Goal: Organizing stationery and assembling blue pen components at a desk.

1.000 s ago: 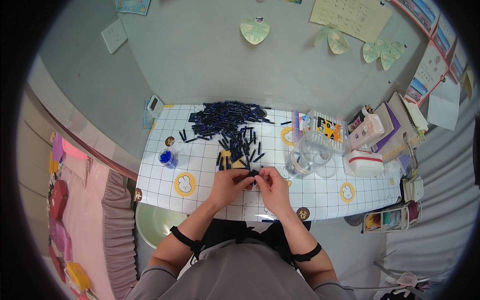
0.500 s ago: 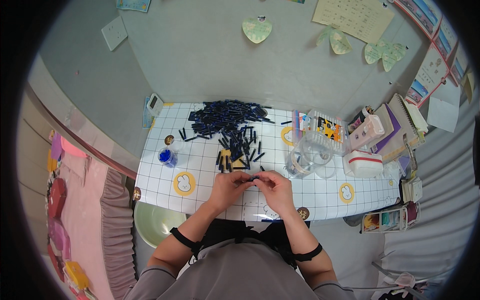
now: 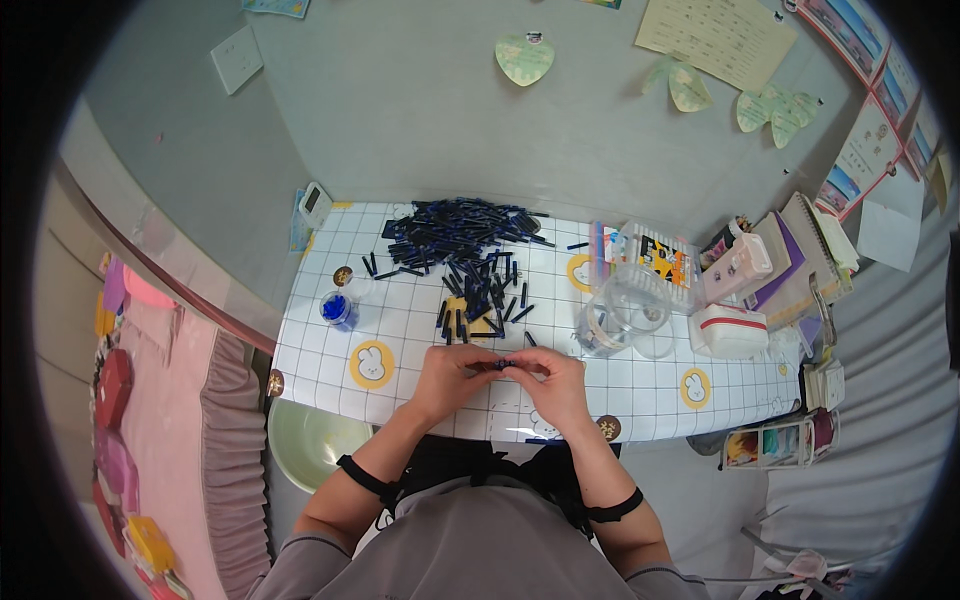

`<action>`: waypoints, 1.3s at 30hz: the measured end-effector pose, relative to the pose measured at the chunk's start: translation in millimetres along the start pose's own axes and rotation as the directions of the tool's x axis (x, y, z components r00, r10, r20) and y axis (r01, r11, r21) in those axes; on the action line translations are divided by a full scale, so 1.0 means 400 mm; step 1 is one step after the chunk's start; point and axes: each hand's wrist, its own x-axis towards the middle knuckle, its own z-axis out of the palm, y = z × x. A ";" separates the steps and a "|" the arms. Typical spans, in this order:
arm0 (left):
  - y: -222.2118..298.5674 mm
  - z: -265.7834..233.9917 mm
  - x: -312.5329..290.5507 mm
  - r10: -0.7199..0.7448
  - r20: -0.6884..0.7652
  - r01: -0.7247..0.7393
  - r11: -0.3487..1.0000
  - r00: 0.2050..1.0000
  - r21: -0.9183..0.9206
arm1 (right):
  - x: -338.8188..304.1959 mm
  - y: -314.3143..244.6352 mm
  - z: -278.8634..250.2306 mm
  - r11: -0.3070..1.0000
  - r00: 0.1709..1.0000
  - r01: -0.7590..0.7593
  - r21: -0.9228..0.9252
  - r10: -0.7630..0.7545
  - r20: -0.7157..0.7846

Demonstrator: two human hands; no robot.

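My left hand (image 3: pixel 450 380) and my right hand (image 3: pixel 553 384) meet near the front edge of the table. Their fingertips pinch a small dark blue tube (image 3: pixel 505 364), which looks like a pen ink cartridge; the fingers cover part of it. Just beyond my hands lies a loose group of similar dark tubes (image 3: pixel 485 295), some on a yellow patch of the cloth. Behind it, a big heap of the same tubes (image 3: pixel 460 232) reaches toward the wall. To the left stands a small clear jar (image 3: pixel 341 318) with bright blue pieces in it.
Right of my hands stands a large clear plastic container (image 3: pixel 642 305). Beyond it are a clear case (image 3: pixel 655 250), a white pouch with a red zip (image 3: pixel 730 330), and notebooks (image 3: pixel 805 240). A green basin (image 3: pixel 315 445) sits below the table's left front edge.
Both hands stay together, with small finger shifts around the tube. The whole view has moved slightly; the heap and jar look unchanged.
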 end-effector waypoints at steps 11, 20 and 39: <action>-0.002 -0.010 -0.007 0.012 0.054 -0.015 0.998 0.998 0.060 | -0.008 0.013 0.007 0.998 0.999 0.038 -0.052 -0.039 -0.007; 0.015 -0.017 -0.008 0.049 0.073 -0.055 0.995 0.996 0.081 | -0.012 0.037 0.014 0.993 0.994 0.087 -0.082 -0.093 -0.063; 0.329 0.072 0.170 0.547 0.081 -0.552 0.832 0.833 0.056 | -0.057 -0.269 -0.251 0.859 0.826 0.356 -0.367 -0.474 -0.306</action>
